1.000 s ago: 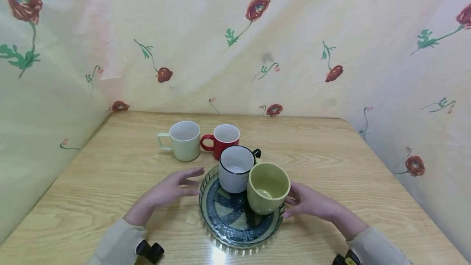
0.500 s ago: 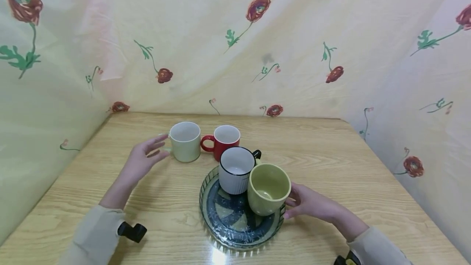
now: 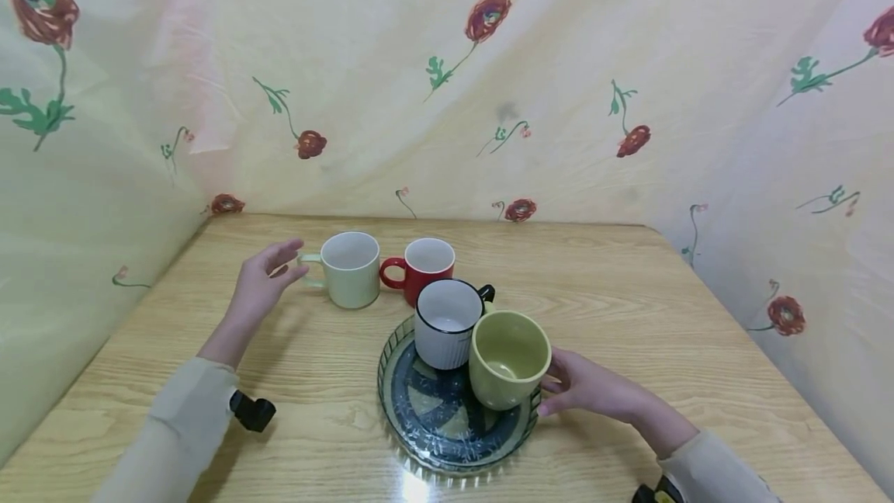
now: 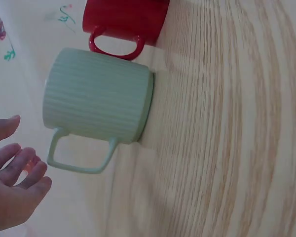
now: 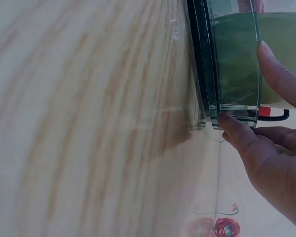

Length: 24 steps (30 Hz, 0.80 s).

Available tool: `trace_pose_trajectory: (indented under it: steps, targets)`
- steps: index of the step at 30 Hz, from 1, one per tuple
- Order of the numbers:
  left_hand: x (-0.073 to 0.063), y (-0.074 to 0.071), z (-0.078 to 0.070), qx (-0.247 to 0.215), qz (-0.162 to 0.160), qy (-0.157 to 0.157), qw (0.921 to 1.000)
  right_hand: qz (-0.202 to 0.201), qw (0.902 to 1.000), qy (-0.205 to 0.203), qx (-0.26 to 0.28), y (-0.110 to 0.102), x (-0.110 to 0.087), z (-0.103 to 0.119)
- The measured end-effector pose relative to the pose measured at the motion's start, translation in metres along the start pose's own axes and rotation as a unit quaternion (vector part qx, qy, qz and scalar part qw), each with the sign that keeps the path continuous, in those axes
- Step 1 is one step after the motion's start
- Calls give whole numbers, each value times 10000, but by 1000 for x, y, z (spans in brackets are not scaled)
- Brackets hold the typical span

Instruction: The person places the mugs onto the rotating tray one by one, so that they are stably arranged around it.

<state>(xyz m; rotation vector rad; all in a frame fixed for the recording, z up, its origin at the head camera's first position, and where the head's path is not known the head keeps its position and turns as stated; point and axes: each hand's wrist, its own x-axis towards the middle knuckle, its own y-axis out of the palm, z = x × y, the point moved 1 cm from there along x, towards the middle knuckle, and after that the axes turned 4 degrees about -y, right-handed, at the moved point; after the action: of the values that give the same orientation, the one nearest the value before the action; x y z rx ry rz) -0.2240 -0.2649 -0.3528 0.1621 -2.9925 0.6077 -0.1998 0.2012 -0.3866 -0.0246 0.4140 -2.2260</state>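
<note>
My left hand (image 3: pixel 261 278) hovers beside the handle of the pale green mug (image 3: pixel 351 274), fingers spread and slightly bent around nothing. In the left wrist view that mug's square handle (image 4: pixel 81 170) lies just off the fingertips. My right hand (image 3: pixel 583 383) rests at the right side of a round glass dish (image 3: pixel 447 449) with a blue patterned base. The right wrist view shows its thumb and index finger spread along the glass wall (image 5: pixel 237 74), close to the yellow-green mug (image 3: pixel 506 363). Also in the dish stands a white mug with a black rim (image 3: pixel 440 336).
A red mug (image 3: pixel 426 274) stands beside the pale green one, just behind the dish. All sit on a light wooden table (image 3: pixel 628 278). Flower-printed cloth (image 3: pixel 391 84) closes off the back and sides.
My left hand has left the dish's left side and gone up and left to the pale green mug, then drawn back slightly from its handle. The right hand has stayed put.
</note>
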Motion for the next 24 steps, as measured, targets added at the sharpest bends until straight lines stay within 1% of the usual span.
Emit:
trace_pose_trajectory:
  steps: [8,13,19,22,24]
  targets:
    - [14,0,14,-47,242,-548,9982,-14,10000,32,-43,-1,-1,2]
    - [18,1,22,-50,343,-720,9968,19,9999,37,-105,-1,-1,4]
    - [25,4,31,-343,560,-921,9936,20,9999,83,-125,-1,-1,4]
    - [29,6,36,-547,560,-980,9921,4,9999,68,-143,-1,-1,3]
    - [31,6,38,-764,570,-1008,9903,16,9999,35,-127,-1,-1,3]
